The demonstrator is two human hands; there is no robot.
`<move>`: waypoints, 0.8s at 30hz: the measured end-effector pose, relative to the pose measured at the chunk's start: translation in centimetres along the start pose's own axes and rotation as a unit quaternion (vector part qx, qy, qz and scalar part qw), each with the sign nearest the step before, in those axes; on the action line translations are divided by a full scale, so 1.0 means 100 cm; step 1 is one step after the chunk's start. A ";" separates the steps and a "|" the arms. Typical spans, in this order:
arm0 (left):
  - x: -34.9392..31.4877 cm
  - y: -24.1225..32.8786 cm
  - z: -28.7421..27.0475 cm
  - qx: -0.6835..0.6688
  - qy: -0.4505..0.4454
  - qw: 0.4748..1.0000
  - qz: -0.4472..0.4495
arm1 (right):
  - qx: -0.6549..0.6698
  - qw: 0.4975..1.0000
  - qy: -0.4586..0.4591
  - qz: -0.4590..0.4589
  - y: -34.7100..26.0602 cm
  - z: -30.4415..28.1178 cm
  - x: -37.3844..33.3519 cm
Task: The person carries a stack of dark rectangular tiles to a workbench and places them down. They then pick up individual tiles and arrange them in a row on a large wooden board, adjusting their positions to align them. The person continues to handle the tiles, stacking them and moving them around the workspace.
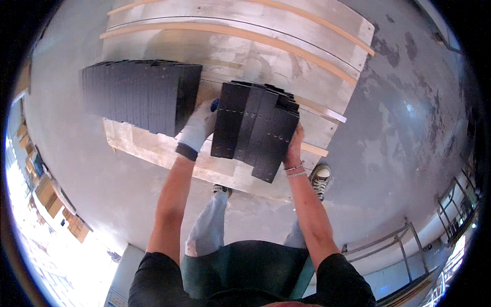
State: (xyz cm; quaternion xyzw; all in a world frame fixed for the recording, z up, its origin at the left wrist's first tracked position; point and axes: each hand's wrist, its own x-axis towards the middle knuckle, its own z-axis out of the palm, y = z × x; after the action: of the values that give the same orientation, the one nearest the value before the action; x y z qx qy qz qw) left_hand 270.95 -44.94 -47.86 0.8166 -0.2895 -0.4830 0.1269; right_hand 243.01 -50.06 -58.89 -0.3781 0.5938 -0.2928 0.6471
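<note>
A stack of flat black panels (253, 128) stands on edge between my two hands, its pieces unevenly lined up, with small holes along them. My left hand (203, 120), in a white glove with a dark cuff, presses on the stack's left side; its fingertips are partly hidden. On the right side my right hand (295, 140), which looks bare and has bracelets at the wrist, grips the stack. Whether the stack rests on the pallet or hangs just above it, I cannot tell. A longer row of similar black panels (135, 97) stands on the pallet to the left.
Under both groups lies a pale wooden pallet (148, 148) with raised wooden strips (230, 31). Grey concrete floor (404, 138) surrounds it. My right shoe (320, 179) is by the pallet's near edge. Metal railing (399, 240) stands at the lower right, and cartons (48, 197) at the far left.
</note>
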 end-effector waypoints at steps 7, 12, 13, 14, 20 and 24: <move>0.027 -0.075 0.026 -0.215 0.073 0.972 0.065 | -0.244 0.964 0.003 -0.105 -0.012 -0.006 0.013; 0.030 -0.065 0.028 -0.308 0.009 0.951 0.023 | -0.405 0.867 0.058 -0.284 -0.049 0.001 0.011; 0.028 -0.063 0.027 -0.304 0.002 0.952 0.025 | -0.381 0.881 0.075 -0.270 -0.049 0.004 0.010; 0.031 -0.072 0.031 -0.295 0.010 0.955 0.039 | -0.356 0.894 0.092 -0.257 -0.049 0.007 0.010; 0.016 -0.067 0.033 -0.325 0.009 0.944 0.063 | -0.282 0.958 0.029 -0.047 -0.060 -0.001 0.006; -0.018 -0.046 0.025 -0.112 0.114 0.987 -0.028 | 0.185 0.968 0.006 0.171 -0.065 -0.016 -0.010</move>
State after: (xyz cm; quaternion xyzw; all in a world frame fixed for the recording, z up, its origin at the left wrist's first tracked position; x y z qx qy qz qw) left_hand 269.77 -39.99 -50.03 0.8549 -0.1937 -0.4192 0.2364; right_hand 241.73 -52.98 -52.87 -0.1424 0.5888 -0.2846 0.7430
